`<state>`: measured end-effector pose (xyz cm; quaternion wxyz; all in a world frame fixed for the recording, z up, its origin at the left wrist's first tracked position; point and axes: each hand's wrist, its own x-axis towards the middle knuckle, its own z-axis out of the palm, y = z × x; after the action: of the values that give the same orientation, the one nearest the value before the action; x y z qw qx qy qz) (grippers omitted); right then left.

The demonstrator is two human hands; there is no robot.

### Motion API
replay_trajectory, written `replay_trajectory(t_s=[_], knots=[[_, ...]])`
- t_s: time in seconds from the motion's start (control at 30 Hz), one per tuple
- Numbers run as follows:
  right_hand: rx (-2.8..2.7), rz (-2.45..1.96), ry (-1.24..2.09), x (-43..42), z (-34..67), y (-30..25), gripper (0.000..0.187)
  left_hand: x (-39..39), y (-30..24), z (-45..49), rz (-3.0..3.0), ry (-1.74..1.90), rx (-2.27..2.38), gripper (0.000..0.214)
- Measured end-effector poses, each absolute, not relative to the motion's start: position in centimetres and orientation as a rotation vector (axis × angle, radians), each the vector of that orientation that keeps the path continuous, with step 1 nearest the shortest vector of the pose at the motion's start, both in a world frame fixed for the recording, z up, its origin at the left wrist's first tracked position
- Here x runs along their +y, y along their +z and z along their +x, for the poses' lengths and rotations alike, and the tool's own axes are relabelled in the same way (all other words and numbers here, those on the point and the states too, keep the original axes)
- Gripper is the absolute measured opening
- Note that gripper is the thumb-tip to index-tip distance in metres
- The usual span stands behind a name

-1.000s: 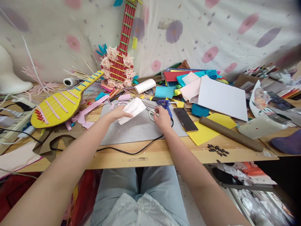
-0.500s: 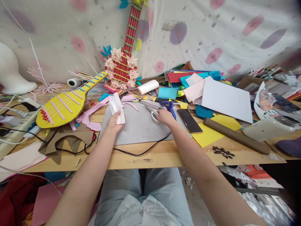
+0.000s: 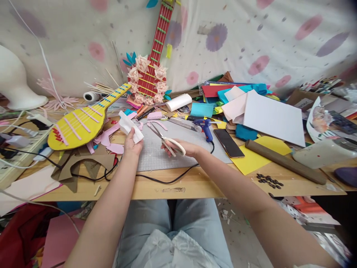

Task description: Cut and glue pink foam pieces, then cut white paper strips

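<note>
Over cluttered desk (image 3: pixel 195 184) — left hand (image 3: pixel 132 146) grips crumpled white sheet (image 3: pixel 128 126), right hand (image 3: pixel 184 147) cream-handled scissors (image 3: pixel 166 138).

- Left forearm (image 3: pixel 111 208) and right forearm (image 3: pixel 237 190): bare along all the length in view.
- Left hand (image 3: pixel 133 143) and right hand (image 3: pixel 184 148): bare; nails too small to make out.
- Trousers (image 3: pixel 192 219): light blue, denim-like cloth, faint creases down each leg, dark gap between the two legs.
- Top (image 3: pixel 167 249): white, thin, crumpled cloth bunched over the lap, with gathered folds; a small knot or tie near the middle, too blurred to tell which.
</note>
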<state>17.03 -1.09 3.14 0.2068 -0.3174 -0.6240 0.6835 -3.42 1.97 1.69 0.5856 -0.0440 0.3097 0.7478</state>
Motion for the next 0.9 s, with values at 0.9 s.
replay_trajectory(t_s=[0.9], knots=[[-1.908, -0.732, 2.305, -0.2, 16.8, 3.4, 0.058, 2.8, 1.2, -3.4, 0.053, 1.783, 0.869, 0.022]])
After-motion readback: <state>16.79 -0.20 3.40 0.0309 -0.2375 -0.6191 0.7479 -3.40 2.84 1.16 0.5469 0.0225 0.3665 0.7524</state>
